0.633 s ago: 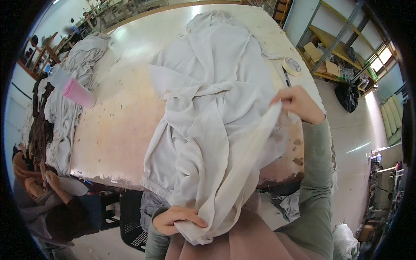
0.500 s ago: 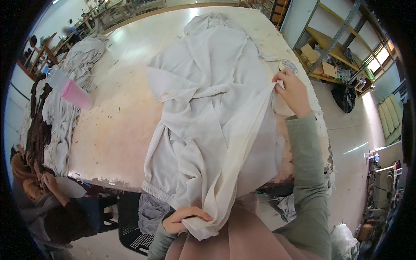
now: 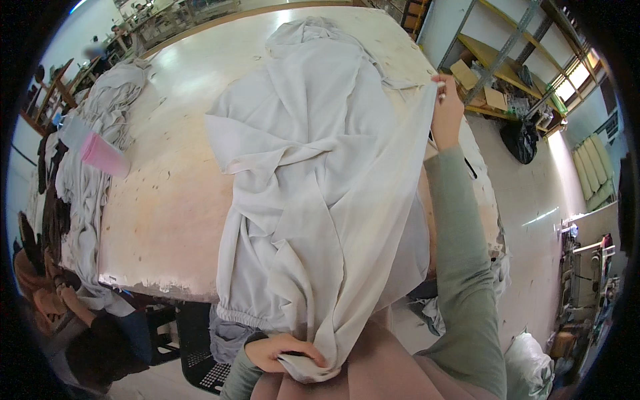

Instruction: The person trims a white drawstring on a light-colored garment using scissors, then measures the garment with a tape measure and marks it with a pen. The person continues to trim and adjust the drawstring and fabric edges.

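Observation:
A pale grey garment [image 3: 303, 193] of thin cloth lies rumpled along the table, with a gathered elastic cuff [image 3: 238, 317] at its near left. My right hand [image 3: 448, 110] pinches one edge of the cloth by the table's right side and holds it up. Close to my body, my left hand [image 3: 285, 352] grips the near end of the same garment, its fingers closed over the fold. Between both hands the cloth stretches in a long slanting sheet, which covers part of the garment beneath.
The worn pale table [image 3: 160, 227] has a chipped near edge. At its left stand a pink cylinder [image 3: 105, 157] and heaped grey cloth [image 3: 83, 207]. A black perforated crate [image 3: 193, 353] sits below the near edge. Another person's hand [image 3: 70, 300] works at lower left. Metal shelves [image 3: 497, 60] stand at right.
My right hand has moved up and away, raising the cloth's edge and spreading the narrow folded strip into a wider sheet. My left hand keeps its grip near my body.

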The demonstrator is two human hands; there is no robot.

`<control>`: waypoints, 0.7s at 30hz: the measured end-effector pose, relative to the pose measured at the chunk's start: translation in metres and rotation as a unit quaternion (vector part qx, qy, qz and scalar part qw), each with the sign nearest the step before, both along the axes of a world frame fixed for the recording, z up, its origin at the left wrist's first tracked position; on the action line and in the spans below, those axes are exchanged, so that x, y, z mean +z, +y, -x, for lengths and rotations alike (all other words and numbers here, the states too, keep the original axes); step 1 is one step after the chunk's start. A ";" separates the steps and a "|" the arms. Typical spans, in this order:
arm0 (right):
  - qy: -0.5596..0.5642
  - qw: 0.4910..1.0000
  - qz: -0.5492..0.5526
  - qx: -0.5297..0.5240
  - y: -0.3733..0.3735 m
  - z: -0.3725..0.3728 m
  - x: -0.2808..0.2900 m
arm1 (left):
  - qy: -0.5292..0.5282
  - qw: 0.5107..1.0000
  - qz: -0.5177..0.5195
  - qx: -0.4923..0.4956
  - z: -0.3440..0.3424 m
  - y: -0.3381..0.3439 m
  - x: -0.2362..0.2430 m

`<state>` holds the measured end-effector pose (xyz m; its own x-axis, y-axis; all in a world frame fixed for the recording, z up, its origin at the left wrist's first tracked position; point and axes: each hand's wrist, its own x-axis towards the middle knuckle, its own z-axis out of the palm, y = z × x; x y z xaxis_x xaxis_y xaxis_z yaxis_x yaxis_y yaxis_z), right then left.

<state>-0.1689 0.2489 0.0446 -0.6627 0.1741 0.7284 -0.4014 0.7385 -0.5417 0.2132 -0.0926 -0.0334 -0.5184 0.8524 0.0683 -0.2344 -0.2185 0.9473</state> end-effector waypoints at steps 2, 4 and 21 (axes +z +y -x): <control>0.001 0.999 0.031 0.025 -0.003 0.013 0.005 | -0.058 0.983 -0.131 0.113 -0.013 -0.010 -0.022; -0.007 0.997 0.019 0.070 -0.003 0.030 0.003 | -0.135 0.934 -0.077 0.321 -0.039 -0.021 -0.035; -0.152 0.824 0.428 0.339 0.040 0.024 0.008 | -0.386 0.681 -0.187 0.593 -0.044 -0.023 -0.049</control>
